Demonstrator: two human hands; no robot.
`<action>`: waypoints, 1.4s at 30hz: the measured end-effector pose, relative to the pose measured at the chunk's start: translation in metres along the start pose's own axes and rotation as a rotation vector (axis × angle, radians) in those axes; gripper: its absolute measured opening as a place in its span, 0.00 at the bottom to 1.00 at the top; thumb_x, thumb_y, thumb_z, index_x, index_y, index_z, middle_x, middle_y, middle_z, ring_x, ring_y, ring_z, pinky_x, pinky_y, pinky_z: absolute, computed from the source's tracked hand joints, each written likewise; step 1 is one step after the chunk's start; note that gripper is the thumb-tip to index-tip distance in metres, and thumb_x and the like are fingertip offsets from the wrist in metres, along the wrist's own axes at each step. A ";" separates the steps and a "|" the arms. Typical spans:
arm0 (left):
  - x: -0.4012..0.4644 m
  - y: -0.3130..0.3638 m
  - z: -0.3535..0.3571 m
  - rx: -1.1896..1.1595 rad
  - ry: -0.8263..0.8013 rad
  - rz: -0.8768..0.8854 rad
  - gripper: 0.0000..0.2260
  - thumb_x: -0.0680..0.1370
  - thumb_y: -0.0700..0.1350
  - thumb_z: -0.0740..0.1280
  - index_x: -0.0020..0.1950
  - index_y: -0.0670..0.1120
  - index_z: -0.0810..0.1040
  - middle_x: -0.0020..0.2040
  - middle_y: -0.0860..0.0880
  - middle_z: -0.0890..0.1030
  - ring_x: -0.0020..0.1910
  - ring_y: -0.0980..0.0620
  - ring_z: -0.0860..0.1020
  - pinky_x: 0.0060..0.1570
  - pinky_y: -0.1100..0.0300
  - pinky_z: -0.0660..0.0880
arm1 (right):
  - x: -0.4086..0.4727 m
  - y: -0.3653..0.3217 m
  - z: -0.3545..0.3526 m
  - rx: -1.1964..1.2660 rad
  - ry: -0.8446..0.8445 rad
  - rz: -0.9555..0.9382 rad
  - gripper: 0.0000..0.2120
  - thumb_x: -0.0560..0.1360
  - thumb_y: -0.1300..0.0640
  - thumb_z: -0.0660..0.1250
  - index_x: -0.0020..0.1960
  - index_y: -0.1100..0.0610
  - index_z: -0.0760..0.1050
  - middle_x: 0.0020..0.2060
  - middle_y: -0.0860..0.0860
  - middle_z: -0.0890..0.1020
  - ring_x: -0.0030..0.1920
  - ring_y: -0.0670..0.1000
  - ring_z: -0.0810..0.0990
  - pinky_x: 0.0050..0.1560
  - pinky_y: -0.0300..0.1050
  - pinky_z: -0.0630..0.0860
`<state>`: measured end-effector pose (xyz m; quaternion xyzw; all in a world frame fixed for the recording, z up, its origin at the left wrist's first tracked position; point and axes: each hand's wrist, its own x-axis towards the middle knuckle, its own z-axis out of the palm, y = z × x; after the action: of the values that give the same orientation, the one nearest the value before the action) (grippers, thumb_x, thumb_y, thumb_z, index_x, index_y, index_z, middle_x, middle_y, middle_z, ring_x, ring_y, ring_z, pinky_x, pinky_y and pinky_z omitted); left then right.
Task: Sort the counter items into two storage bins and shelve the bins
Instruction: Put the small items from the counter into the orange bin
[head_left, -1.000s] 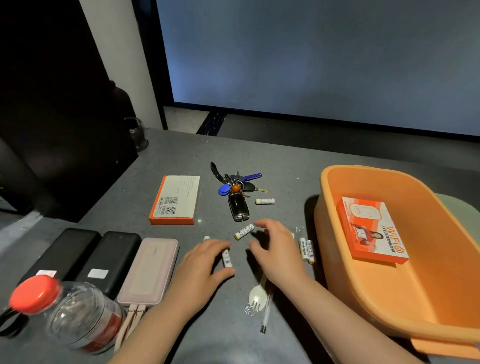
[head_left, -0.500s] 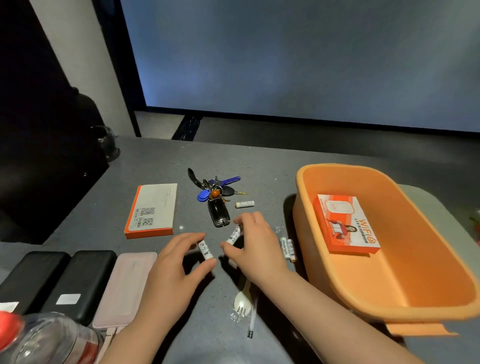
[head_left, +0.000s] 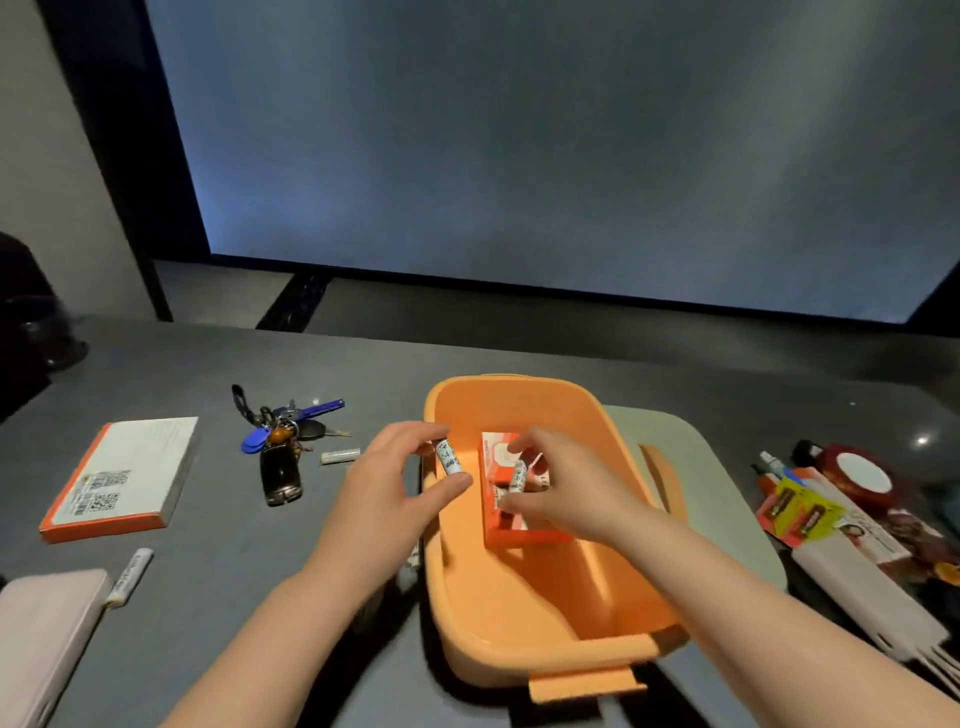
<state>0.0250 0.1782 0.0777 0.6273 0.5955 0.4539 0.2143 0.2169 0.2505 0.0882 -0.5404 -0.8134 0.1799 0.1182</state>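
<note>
Over the near half of the orange bin (head_left: 540, 654), the left hand (head_left: 387, 493) is pinching a battery (head_left: 449, 457) at the rim while the right hand (head_left: 558, 493) is pinching another battery (head_left: 518, 477) above the boxed router (head_left: 519, 535), apparently to drop both in. Farther off, the keys (head_left: 278, 441) and a loose battery (head_left: 340, 457) are lying unsorted on the counter (head_left: 208, 561).

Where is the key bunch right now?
Head view: the key bunch lies on the counter, left of the orange bin, between the white-and-orange box and a loose battery.
</note>
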 end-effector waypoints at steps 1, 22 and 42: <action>0.005 0.000 0.005 0.011 -0.002 -0.014 0.19 0.71 0.50 0.73 0.61 0.55 0.75 0.56 0.61 0.75 0.56 0.65 0.72 0.53 0.79 0.64 | 0.013 0.003 0.006 -0.012 -0.042 -0.022 0.28 0.67 0.46 0.75 0.63 0.49 0.71 0.56 0.46 0.77 0.53 0.46 0.75 0.51 0.41 0.74; 0.023 -0.030 0.014 0.028 -0.034 -0.079 0.22 0.68 0.54 0.74 0.60 0.62 0.73 0.57 0.64 0.74 0.60 0.70 0.68 0.56 0.75 0.64 | 0.072 0.005 0.049 0.076 -0.048 -0.115 0.08 0.76 0.50 0.66 0.54 0.48 0.78 0.51 0.45 0.81 0.55 0.48 0.75 0.61 0.49 0.69; -0.014 -0.076 -0.004 -0.030 0.142 -0.315 0.15 0.73 0.46 0.71 0.56 0.61 0.75 0.56 0.60 0.77 0.59 0.64 0.72 0.54 0.67 0.68 | 0.090 -0.024 0.066 0.130 -0.100 0.333 0.08 0.67 0.51 0.72 0.42 0.54 0.78 0.40 0.51 0.83 0.44 0.53 0.81 0.43 0.45 0.76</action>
<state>-0.0190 0.1787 0.0134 0.4895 0.6932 0.4666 0.2494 0.1364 0.3145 0.0383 -0.6491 -0.7044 0.2757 0.0807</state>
